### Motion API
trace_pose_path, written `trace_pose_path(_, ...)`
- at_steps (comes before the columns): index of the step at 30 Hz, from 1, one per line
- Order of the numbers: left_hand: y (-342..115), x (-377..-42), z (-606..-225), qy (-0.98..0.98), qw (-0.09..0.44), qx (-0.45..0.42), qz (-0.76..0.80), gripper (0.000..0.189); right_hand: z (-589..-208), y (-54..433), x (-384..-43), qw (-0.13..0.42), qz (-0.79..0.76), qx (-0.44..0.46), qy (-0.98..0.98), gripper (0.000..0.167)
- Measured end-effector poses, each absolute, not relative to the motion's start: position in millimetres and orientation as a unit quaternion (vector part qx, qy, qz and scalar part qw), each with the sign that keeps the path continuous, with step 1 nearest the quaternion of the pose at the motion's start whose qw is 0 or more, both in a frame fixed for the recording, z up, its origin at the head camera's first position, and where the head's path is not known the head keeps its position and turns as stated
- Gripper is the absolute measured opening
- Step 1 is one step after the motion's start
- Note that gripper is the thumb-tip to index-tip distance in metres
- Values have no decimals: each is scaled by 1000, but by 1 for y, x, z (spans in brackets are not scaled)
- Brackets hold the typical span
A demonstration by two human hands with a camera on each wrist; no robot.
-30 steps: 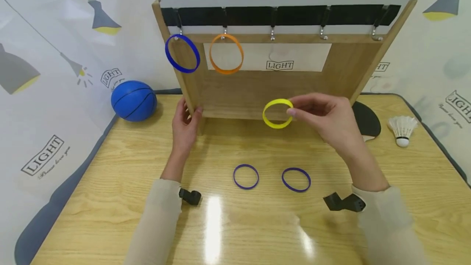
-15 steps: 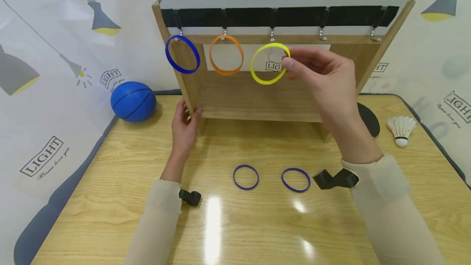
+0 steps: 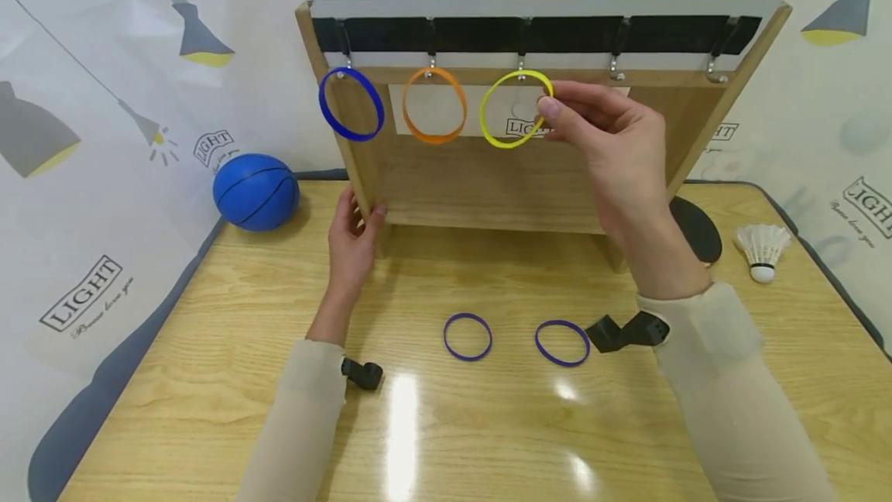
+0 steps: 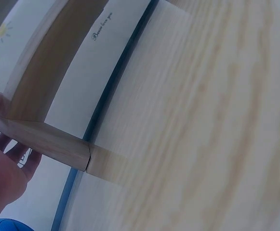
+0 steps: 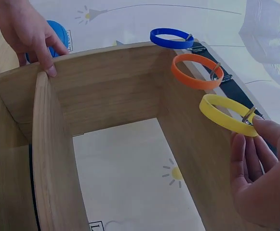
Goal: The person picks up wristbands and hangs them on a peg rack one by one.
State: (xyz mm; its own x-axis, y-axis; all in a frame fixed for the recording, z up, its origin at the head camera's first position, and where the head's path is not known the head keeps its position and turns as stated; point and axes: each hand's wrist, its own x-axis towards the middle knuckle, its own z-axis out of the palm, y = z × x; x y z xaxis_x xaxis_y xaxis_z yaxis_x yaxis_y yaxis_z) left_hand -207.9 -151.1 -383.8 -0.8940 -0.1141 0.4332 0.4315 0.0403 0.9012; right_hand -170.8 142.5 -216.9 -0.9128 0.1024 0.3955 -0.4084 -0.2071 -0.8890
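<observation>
Yellow ring (image 3: 516,108) is up at the third hook (image 3: 521,67) now, its top edge right on the metal, where half a second ago it hung a little lower and clear of it, and a second ago it was down near the base of the wooden rack (image 3: 488,184). The right hand (image 3: 606,138) pinches the ring's right rim between thumb and fingertips; the right wrist view shows the hook tip poking through the ring just by those fingers (image 5: 270,132). Beside it, the orange ring (image 3: 435,105) and the blue ring (image 3: 351,103) hang on their hooks, unchanged. The left hand (image 3: 351,242) stays put, fingers wrapped on the rack's left front corner post, gripping it. On the wooden table (image 3: 209,347) the two purple rings (image 3: 468,336) lie flat side by side, just as before. Blue ball (image 3: 255,191) sits at the left, a shuttlecock (image 3: 763,249) at the right.
</observation>
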Motion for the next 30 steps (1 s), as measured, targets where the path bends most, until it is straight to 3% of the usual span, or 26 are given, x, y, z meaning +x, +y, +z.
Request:
trace_pose_path(21,-150,-207,-384,-694,205,-122,-679,48,-229,158,-163,147,731,119,-656,37)
trace_pose_path(30,-150,-208,-385,-691,205,-118,-683,48,-253,178,-147,106,647,95,-749,40)
